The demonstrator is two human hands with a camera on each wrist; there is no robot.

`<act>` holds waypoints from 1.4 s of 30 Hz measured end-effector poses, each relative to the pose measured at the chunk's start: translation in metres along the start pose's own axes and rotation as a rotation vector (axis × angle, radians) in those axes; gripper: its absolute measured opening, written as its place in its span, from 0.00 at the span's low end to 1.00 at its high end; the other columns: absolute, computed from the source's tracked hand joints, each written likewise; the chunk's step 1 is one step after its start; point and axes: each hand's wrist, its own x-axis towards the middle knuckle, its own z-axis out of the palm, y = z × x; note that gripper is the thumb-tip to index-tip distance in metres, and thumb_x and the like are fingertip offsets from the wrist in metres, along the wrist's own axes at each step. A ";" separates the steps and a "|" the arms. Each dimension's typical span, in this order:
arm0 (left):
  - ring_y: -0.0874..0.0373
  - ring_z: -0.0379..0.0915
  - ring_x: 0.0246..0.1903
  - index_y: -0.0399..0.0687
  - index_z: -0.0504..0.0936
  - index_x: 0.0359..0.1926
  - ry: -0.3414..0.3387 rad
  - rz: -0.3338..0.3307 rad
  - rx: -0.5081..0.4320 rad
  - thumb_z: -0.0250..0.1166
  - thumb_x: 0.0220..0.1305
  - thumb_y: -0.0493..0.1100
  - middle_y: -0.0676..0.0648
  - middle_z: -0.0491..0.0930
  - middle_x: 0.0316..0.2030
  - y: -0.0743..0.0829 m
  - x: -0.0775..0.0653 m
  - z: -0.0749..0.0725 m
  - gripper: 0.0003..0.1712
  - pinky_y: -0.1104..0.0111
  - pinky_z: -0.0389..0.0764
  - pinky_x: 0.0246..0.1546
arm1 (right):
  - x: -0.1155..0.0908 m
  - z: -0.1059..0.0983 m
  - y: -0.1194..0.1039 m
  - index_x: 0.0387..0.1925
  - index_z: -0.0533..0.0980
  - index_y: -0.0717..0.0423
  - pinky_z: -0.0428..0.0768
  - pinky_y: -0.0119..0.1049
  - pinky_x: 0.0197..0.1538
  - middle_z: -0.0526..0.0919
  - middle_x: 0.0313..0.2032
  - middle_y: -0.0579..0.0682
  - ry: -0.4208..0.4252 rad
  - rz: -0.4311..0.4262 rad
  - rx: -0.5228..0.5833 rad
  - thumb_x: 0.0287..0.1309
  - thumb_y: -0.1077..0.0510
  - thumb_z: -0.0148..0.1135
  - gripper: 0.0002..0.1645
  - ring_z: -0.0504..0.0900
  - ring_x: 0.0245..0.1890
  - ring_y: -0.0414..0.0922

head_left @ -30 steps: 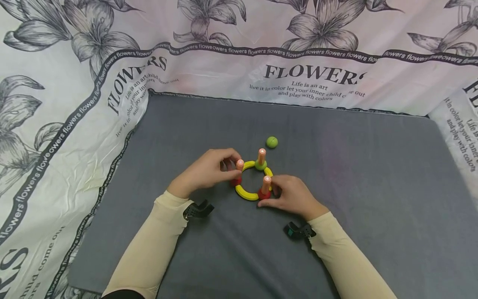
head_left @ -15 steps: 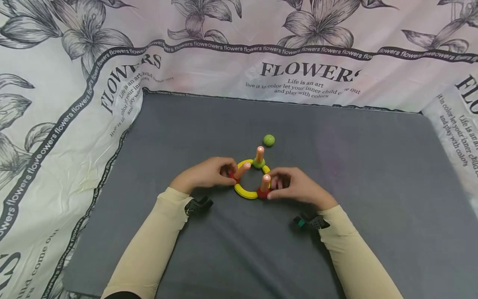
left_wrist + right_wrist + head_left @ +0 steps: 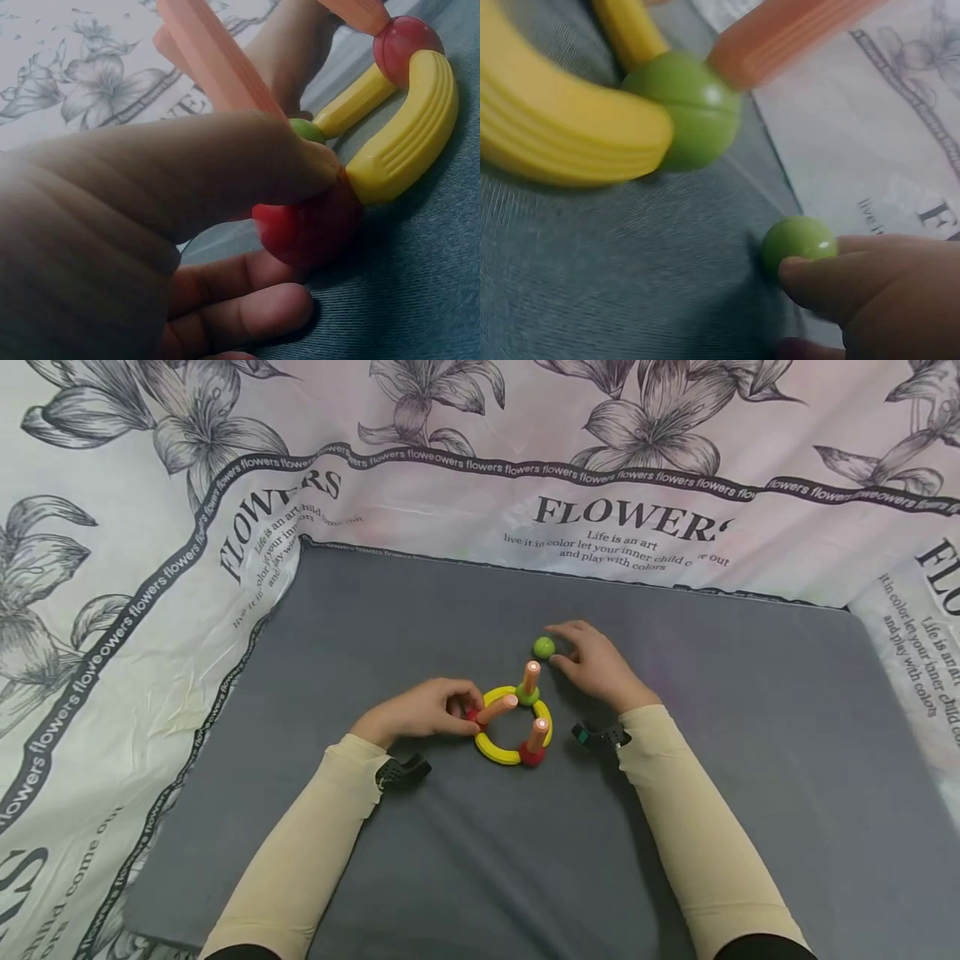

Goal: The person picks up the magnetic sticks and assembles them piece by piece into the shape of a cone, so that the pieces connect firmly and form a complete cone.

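A ring of curved yellow pieces joined by balls lies on the grey surface, with orange sticks rising from its joints. My left hand pinches the red ball at the ring's left side; the orange stick there leans inward. The other red ball and the green ball carry more upright sticks. Beyond the ring sits a loose green ball. My right hand is at it, thumb and forefinger spread on either side; in the right wrist view the thumb overlaps the loose ball.
Grey cloth covers the work surface around the ring. A white sheet printed with flowers and lettering hangs along the back and left edges. Each wrist wears a black strap.
My right hand has left the near red ball and moved away from me to the loose green ball. The left stick has tipped inward while my left hand stays at its red ball.
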 end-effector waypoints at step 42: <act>0.57 0.74 0.29 0.53 0.87 0.47 0.008 -0.011 -0.039 0.75 0.65 0.43 0.50 0.82 0.35 -0.002 -0.008 0.000 0.10 0.68 0.75 0.32 | -0.005 -0.027 -0.026 0.63 0.80 0.56 0.78 0.44 0.42 0.85 0.51 0.56 -0.153 -0.115 0.103 0.73 0.61 0.65 0.20 0.82 0.41 0.52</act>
